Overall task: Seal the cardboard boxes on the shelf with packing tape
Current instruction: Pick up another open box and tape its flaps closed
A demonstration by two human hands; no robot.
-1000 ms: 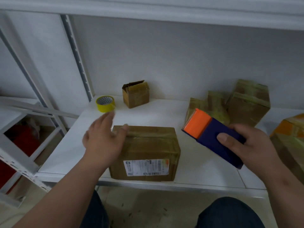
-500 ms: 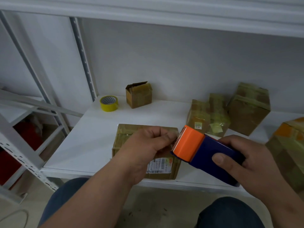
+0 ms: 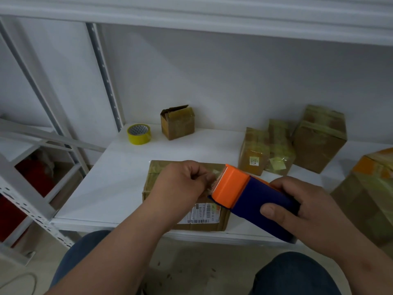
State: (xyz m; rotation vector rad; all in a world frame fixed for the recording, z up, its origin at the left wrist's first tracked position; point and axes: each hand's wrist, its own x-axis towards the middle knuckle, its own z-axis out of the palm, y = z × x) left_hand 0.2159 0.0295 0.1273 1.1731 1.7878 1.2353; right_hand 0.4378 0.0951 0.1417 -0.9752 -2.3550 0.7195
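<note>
Pinching the tape end at the dispenser mouth, left hand sits right above the box at center-bottom, right hand fingers wrapped round the dispenser.

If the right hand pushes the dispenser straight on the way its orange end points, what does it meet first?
Most likely the left hand, whose curled fingers sit right at the orange mouth of the tape dispenser held by the right hand. Beyond it lies the labelled box, though depth is unclear.
</note>
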